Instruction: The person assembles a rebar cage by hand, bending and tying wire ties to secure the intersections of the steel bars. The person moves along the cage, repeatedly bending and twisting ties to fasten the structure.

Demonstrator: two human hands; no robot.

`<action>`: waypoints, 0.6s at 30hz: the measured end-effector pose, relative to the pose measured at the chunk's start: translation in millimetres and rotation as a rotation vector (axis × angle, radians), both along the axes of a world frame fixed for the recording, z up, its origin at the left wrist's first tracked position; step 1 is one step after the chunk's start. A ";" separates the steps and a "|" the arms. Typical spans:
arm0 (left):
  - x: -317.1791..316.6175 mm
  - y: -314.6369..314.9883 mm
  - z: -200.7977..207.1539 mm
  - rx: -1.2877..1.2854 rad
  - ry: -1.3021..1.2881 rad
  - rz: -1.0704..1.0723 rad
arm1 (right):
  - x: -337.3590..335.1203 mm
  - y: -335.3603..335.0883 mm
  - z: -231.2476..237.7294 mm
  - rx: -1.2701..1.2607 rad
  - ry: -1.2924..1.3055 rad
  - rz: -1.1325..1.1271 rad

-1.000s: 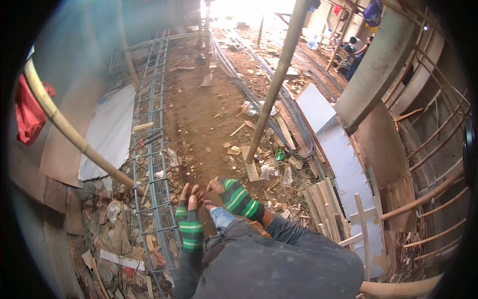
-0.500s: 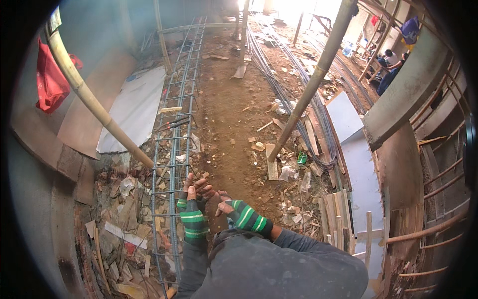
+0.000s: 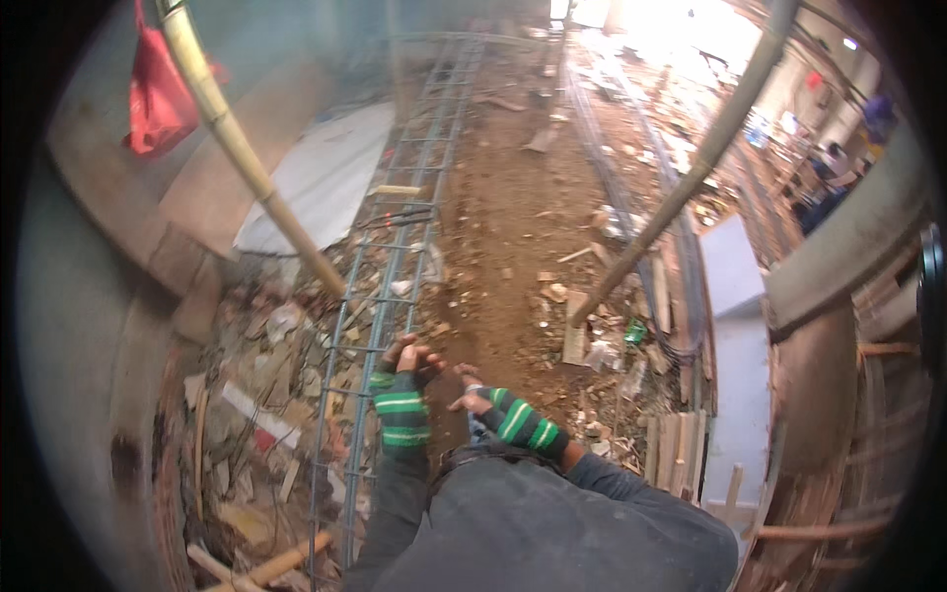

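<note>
The dirt path (image 3: 508,227) is the biggest thing on my feed, with broken scraps at its edges, so I'd want each footstep set flat on bare earth. Along its left side runs the long rebar cage (image 3: 392,281), the thing nearest my hands; the near stretch passes just left of them. I judge that working beside it calls for keeping the sleeve and knitted cuffs clear of the crossbars, and for gripping a straight rod, if any, rather than a bent end. The bamboo pole (image 3: 237,148) leaning down to the cage's far side deserves a wide berth. My left hand (image 3: 409,357) sits by the cage, its fingers loosely bent; my right hand (image 3: 475,397) is held low beside it, narrow, with a small gap between the two.

As for what I can't see, my dark top (image 3: 562,513) blocks the ground below me, and the cage's near end runs out of view. Both palms are turned away, so I cannot tell whether either hand holds anything thin, nor whether the left one touches the steel. The dark, red-tipped object (image 3: 400,216) lying across the cage is too blurred to identify.
</note>
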State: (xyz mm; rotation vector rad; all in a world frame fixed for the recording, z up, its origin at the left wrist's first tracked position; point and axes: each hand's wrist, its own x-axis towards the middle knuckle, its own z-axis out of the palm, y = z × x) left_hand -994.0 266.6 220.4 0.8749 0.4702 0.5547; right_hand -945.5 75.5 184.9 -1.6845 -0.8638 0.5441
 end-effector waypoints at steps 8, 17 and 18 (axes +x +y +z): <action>12.9 -20.9 -20.0 -0.191 0.050 -0.018 | 8.5 8.3 19.9 0.049 0.327 -0.120; 31.2 -40.2 -90.6 -0.144 0.247 -0.217 | 36.1 -12.4 6.6 -0.194 0.058 -0.171; 36.8 -45.6 -91.3 -0.018 0.260 -0.337 | 38.9 -12.9 3.9 -0.134 0.093 -0.231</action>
